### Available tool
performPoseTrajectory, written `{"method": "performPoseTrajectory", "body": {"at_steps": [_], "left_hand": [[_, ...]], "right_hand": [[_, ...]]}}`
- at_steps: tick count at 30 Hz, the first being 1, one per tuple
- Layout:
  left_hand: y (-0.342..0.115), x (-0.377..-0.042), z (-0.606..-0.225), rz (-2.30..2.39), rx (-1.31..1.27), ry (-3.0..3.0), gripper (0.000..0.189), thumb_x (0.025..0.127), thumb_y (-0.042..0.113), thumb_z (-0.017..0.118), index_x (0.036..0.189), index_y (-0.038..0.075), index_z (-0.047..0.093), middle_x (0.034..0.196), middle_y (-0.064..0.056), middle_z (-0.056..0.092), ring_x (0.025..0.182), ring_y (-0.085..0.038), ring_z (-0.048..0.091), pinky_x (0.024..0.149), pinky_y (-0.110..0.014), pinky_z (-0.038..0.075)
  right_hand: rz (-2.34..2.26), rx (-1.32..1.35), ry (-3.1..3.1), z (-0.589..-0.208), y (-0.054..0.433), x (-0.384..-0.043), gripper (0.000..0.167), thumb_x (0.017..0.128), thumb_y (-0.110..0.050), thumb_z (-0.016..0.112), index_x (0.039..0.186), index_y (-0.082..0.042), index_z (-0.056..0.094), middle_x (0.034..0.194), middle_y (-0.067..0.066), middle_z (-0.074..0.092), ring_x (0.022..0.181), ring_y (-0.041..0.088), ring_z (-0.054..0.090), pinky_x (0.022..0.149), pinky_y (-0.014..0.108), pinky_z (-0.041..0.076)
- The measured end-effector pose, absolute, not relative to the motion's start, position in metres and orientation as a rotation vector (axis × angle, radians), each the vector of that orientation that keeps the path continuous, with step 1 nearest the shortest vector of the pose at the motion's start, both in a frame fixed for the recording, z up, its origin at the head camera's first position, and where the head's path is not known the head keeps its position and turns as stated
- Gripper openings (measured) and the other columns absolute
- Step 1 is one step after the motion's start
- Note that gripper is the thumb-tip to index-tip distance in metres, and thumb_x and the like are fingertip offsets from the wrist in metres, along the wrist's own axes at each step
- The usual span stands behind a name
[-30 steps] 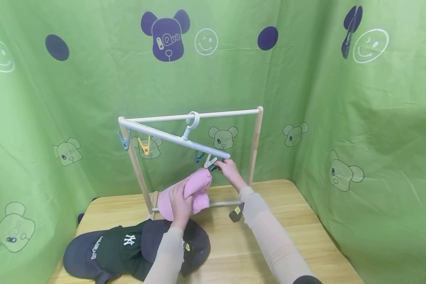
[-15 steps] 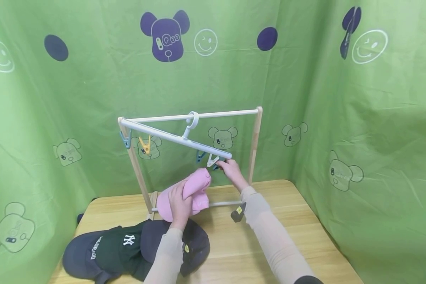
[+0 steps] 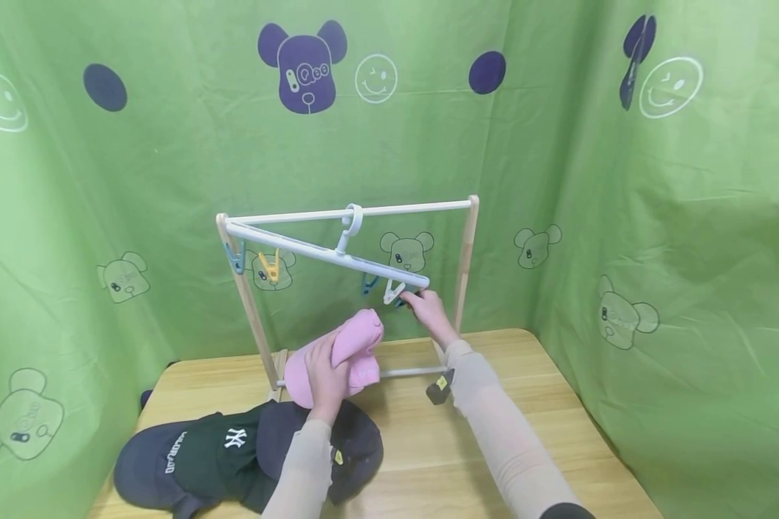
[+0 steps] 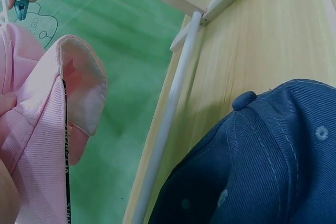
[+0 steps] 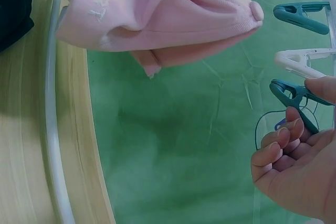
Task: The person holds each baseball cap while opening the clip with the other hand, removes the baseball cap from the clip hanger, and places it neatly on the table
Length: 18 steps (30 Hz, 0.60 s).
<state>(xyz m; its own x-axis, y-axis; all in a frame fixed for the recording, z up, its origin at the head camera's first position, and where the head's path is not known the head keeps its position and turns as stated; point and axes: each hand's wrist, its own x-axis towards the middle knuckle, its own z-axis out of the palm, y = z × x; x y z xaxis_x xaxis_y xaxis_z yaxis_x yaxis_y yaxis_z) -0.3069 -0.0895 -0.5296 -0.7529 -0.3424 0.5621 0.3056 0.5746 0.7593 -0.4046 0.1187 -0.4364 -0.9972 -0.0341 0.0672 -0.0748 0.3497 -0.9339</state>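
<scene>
In the head view my left hand (image 3: 327,376) grips a pink cap (image 3: 361,336), folded at its crown, below the hanger. A pale blue hanger (image 3: 318,250) hangs tilted from the rack's top bar, its right end lower. At that end my right hand (image 3: 431,315) pinches a teal clip (image 5: 296,94) between thumb and fingers, plain in the right wrist view. Beside it hang a white clip (image 3: 392,292) and another teal clip (image 5: 302,17). The pink cap is apart from the clips.
A rack with wooden posts (image 3: 466,274) stands on the wooden table (image 3: 513,404). Overlapping dark caps (image 3: 201,461) lie at the front left, one under my left forearm. A yellow clip (image 3: 270,267) and a blue clip (image 3: 236,258) hang at the hanger's left. Green cloth surrounds the table.
The hanger has shifted slightly right, its right end rising a little, and my right hand moved with the clip. My left hand and the pink cap drifted slightly left.
</scene>
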Motion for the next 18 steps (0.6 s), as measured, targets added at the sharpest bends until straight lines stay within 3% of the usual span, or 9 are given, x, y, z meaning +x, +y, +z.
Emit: {"method": "performPoseTrajectory", "body": {"at_steps": [11,18], "left_hand": [[-0.0910,-0.3020,-0.5271,-1.213,0.032,-2.103,0.060,0.067,-0.005,0.069,0.125,0.005,0.063,0.125,-0.018,0.064,0.117,-0.040,0.051,0.102,-0.051,0.035],[-0.0919,-0.2976,-0.5286,-1.188,0.025,-2.095,0.059,0.066,-0.005,0.069,0.124,0.005,0.064,0.123,-0.019,0.065,0.116,-0.039,0.052,0.101,-0.051,0.036]], "right_hand": [[1.734,0.058,-2.567,-0.4340,0.1243,-0.4012,0.031,0.091,-0.041,0.061,0.079,-0.014,0.053,0.059,-0.008,0.044,0.053,0.008,0.039,0.050,0.021,0.035],[1.772,0.059,-2.498,-0.4307,0.1249,-0.3971,0.033,0.092,-0.036,0.062,0.084,-0.004,0.059,0.062,-0.006,0.053,0.058,0.010,0.051,0.060,0.021,0.047]]}}
